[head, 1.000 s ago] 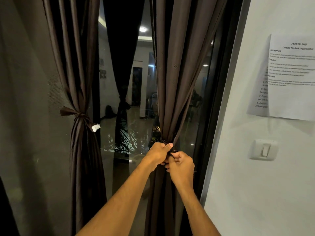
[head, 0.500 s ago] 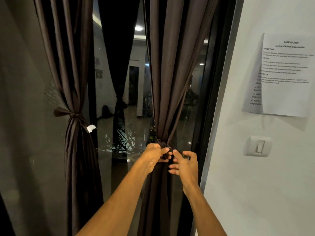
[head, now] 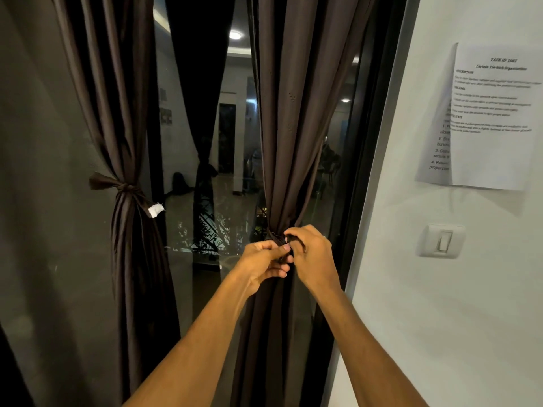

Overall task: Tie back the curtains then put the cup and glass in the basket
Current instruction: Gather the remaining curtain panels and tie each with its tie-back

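Note:
Two dark brown curtains hang before a glass door. The left curtain [head: 129,118] is gathered and bound at mid-height by a knotted brown tie [head: 125,188] with a small white tag. The right curtain [head: 291,113] is bunched at its waist, where a dark tie-back [head: 280,240] wraps it. My left hand [head: 264,264] pinches one end of that tie-back from the left. My right hand [head: 313,255] grips the other end from the right. Both hands touch at the knot. No cup, glass or basket is in view.
The glass door [head: 211,171] reflects a lit room and a ceiling lamp. A white wall [head: 440,289] stands on the right with a taped paper sheet [head: 493,118] and a light switch [head: 442,241]. A dark door frame [head: 367,171] runs beside the right curtain.
My hands have shifted around the knot: the right hand rose and curled over the tie-back, and the left hand dropped slightly below it. The view has swung a little to the right.

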The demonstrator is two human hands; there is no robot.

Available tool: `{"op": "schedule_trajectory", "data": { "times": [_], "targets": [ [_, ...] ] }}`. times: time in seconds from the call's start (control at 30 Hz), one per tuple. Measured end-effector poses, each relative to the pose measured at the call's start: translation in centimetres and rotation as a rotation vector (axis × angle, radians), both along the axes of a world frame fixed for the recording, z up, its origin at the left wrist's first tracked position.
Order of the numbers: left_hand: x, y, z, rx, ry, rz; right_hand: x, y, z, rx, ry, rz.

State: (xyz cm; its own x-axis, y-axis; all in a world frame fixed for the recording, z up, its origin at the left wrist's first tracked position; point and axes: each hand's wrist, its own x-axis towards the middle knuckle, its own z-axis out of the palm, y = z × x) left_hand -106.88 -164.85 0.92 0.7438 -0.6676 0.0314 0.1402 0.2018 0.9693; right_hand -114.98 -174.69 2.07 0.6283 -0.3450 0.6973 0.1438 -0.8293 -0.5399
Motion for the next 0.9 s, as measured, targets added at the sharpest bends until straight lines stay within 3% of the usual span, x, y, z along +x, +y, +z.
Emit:
{"op": "schedule_trajectory", "data": {
  "times": [0.13, 0.27, 0.43, 0.57, 0.67, 0.77, 0.9],
  "targets": [
    [0.1, 0.5, 0.0, -0.01, 0.068, -0.091, 0.7, -0.2, 0.4, 0.097, -0.003, -0.026],
    [0.4, 0.6, 0.2, 0.048, 0.071, -0.099, 1.2, -0.1, 0.2, -0.074, 0.049, -0.114],
    [0.7, 0.9, 0.5, 0.114, 0.095, -0.114, 0.1, 0.4, 0.6, -0.393, 0.325, -0.238],
    [1.0, 1.1, 0.8, 0.184, 0.094, -0.109, -0.7, 0.2, 1.5, -0.404, 0.546, -0.208],
    [0.9, 1.1, 1.3, 0.243, 0.0, 0.005, -0.8, 0.0, 1.7, -0.446, 0.632, -0.214],
    [0.7, 0.6, 1.2, 0.139, -0.122, 0.151, -0.5, 0.1, 1.3, -0.427, 0.6, -0.223],
    [0.1, 0.3, 0.8, 0.155, -0.367, 0.147, 0.1, 0.5, 1.5, -0.452, 0.621, -0.258]
  ]
}}
